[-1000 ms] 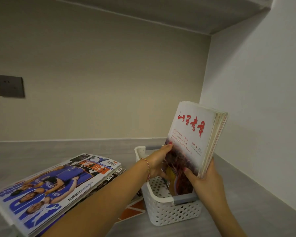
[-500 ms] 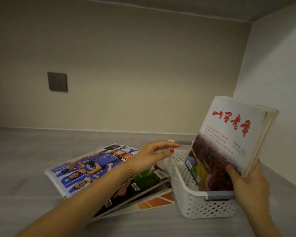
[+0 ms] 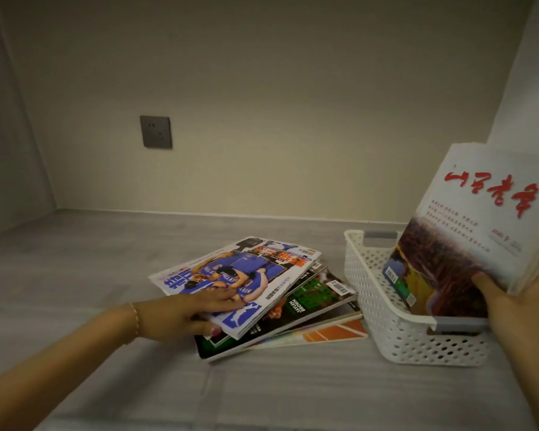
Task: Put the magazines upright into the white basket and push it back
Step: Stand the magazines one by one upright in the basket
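Gripping the top magazine (image 3: 235, 279) at its near edge, the left hand (image 3: 184, 315) has its fingers flat on the cover and thumb beneath; half a second ago it hung open above the basket rim. Right hand (image 3: 520, 309) still clasps the white magazines (image 3: 467, 231), tilted, lower ends inside the basket (image 3: 383, 315) at right of frame. Under the top magazine lie others in a fanned stack (image 3: 305, 309), just left of the basket. A socket (image 3: 155, 132) sits on the back wall, upper left.

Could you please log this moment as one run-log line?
left hand: grips top magazine of stack | right hand: holds bundle upright in white basket | basket not pushed back
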